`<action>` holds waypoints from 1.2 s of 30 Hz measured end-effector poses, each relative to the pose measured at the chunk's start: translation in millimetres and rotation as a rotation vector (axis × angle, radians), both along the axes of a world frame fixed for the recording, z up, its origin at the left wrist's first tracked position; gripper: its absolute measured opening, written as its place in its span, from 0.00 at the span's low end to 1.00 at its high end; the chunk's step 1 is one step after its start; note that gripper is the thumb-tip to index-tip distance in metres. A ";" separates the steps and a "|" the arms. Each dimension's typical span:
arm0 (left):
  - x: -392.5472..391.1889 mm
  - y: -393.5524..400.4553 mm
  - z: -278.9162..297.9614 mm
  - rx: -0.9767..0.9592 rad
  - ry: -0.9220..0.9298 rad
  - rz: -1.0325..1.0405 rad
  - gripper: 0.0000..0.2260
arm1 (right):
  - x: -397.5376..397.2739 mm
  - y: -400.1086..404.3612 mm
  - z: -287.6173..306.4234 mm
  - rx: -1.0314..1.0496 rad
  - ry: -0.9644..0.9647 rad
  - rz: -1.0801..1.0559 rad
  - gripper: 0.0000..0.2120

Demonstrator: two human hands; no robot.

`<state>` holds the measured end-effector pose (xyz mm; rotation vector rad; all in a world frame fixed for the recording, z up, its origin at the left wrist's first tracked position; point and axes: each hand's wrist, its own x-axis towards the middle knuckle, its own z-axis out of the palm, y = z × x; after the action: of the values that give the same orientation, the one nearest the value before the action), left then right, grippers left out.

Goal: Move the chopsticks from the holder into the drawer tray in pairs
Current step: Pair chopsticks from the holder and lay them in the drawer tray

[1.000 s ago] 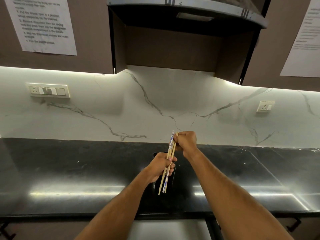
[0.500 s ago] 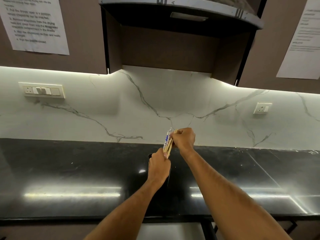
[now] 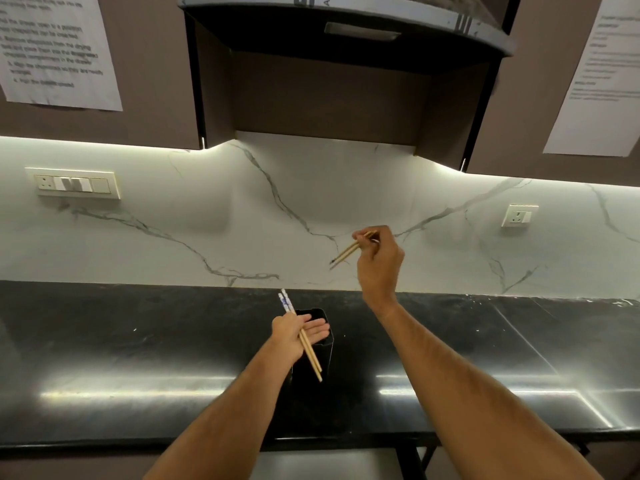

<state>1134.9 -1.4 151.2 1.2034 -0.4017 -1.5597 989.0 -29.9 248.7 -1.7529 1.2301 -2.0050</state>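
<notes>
We note the black holder (image 3: 313,344) upright on the dark counter (image 3: 104,341); left hand (image 3: 297,336) directly over its mouth, palm up, thumb pinning a blue-and-white-topped pair of chopsticks (image 3: 300,336), fingers loosely extended. Right hand (image 3: 379,258) up and right of the holder, against the marble backsplash (image 3: 207,220); fingers pinched on a plain wooden pair (image 3: 349,251), tips angled down-left.

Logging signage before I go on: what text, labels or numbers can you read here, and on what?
Left paper sheet on the cabinet: numbered printed lines, too blurred to quote reliably.
Right paper sheet on the cabinet: printed lines, too small and blurred to read.
Hood: small marks on the front edge, unreadable.
Switch panel, wall socket, chopsticks: no readable text.
</notes>
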 end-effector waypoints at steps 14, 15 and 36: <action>8.1 -52.9 67.2 -0.144 0.430 0.164 0.13 | 4.4 16.7 -76.3 -0.136 0.622 0.201 0.06; 7.7 -54.7 66.9 -0.145 0.412 0.177 0.13 | 2.8 16.6 -79.7 -0.150 0.659 0.197 0.06; -12.2 -2.5 16.2 -0.420 -0.278 -0.423 0.10 | -24.5 -17.8 -36.8 0.520 0.165 0.474 0.40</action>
<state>1122.6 -3.8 167.4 1.0426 -1.1683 -1.5497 964.5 -47.6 212.0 -1.7454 1.1114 -1.1726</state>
